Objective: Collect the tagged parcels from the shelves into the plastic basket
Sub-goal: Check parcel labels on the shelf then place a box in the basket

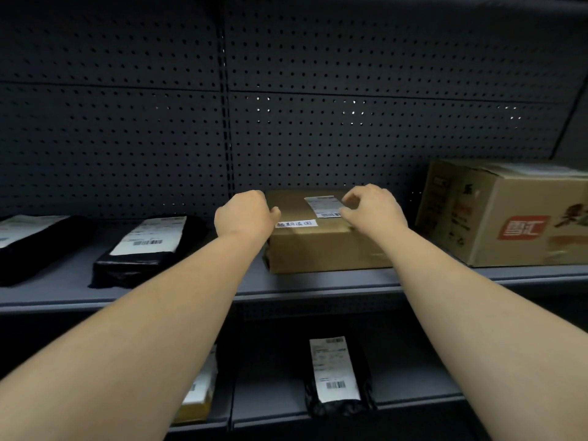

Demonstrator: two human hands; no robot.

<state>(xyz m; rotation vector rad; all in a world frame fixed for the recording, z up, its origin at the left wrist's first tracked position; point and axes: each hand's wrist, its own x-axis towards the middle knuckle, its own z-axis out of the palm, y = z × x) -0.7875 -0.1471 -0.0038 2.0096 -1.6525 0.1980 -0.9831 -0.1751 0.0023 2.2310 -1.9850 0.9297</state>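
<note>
Brown cardboard makes up the small parcel (318, 240) at the middle of the upper shelf (318, 283), close to the perforated back panel (159, 138). Its top carries a printed shipping label (324, 205) near the right rear, and a narrow white tag (296, 223) with handwritten characters runs along the front edge of the top.

Both bare arms reach in from below. At the box's upper left corner, the left hand (243, 216) is curled, its thumb touching the top edge beside the tag; the other fingers are hidden behind the hand, so whether they press on the box cannot be told. Over the box's right top corner, the right hand (372, 206) has its fingers bent and loosely apart, the fingertips just at the edge of the shipping label; it closes on nothing that can be seen.

Just right of the parcel stands a larger printed carton (506, 214), near it but apart. To the left, two flat black bags lie on the same shelf, each with a white label: the nearer bag (149, 249) and a farther bag (35, 246) at the frame's edge.

On the lower shelf (413, 402) lie a black labelled packet (337, 374) below the parcel and a yellowish packet (199, 396), partly hidden by the left forearm.
</note>
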